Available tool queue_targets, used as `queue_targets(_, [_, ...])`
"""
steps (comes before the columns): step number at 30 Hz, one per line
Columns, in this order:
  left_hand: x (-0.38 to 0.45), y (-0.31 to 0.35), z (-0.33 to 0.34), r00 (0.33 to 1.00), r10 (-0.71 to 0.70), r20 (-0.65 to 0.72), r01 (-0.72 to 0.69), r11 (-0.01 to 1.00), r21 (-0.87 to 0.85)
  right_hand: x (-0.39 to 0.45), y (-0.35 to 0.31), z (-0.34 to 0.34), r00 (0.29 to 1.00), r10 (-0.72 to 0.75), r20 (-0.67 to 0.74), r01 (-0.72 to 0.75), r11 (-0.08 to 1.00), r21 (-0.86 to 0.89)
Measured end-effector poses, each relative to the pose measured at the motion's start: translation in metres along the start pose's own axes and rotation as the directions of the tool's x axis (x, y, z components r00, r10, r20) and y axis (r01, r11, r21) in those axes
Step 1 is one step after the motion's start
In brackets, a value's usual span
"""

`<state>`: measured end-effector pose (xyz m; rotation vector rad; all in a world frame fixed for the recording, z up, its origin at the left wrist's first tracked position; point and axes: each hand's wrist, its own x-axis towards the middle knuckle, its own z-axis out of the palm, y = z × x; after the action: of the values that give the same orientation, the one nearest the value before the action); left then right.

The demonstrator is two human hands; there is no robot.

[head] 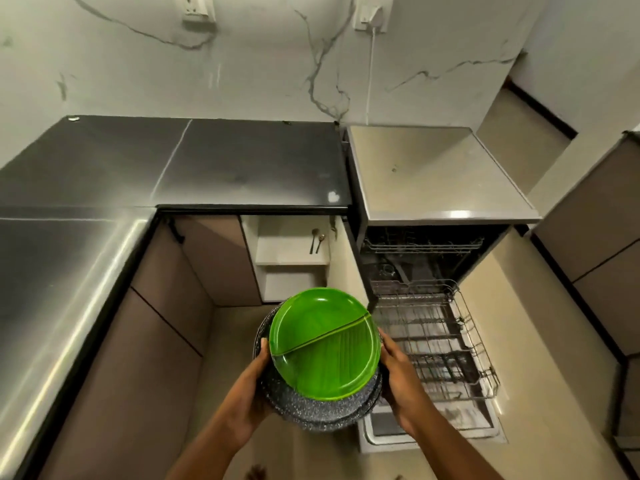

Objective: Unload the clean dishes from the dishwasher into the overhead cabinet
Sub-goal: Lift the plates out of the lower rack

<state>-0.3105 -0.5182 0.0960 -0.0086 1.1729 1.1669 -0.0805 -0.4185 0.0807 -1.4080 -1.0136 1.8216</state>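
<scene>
Two hands (pixel 258 379) (pixel 394 372) hold green plate (pixel 322 344) face-up, groove slanting up-right.

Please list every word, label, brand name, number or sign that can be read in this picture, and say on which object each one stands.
None: no text can be read anywhere in this view.
The green plate carries only a leaf pattern, no writing.
The dark speckled plates under it show no mark.
The dishwasher shows no brand or panel lettering from this angle.
The two wall sockets are too blurred to show any marking.
</scene>
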Motion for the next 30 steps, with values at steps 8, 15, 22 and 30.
queue_targets(8, [0.006, 0.077, -0.079, 0.992, 0.04, 0.116, -0.053, 0.992, 0.112, 0.012, 0.004, 0.107, 0.998, -0.015, -0.064, 0.016, 1.0, 0.013])
queue_targets(15, [0.036, 0.109, -0.106, 0.986, -0.009, 0.168, -0.036, 0.964, 0.265, 0.042, 0.005, 0.124, 0.993, -0.046, -0.104, 0.045, 0.999, -0.012])
queue_targets(22, [0.085, 0.139, -0.113, 0.998, 0.016, 0.061, -0.036, 0.937, 0.347, 0.113, 0.008, 0.133, 0.997, 0.02, -0.076, -0.023, 0.999, -0.04])
queue_targets(30, [0.184, 0.176, -0.105, 0.991, -0.004, -0.134, 0.04, 0.962, 0.271, 0.232, -0.007, 0.15, 0.996, 0.091, -0.015, -0.093, 0.987, -0.134])
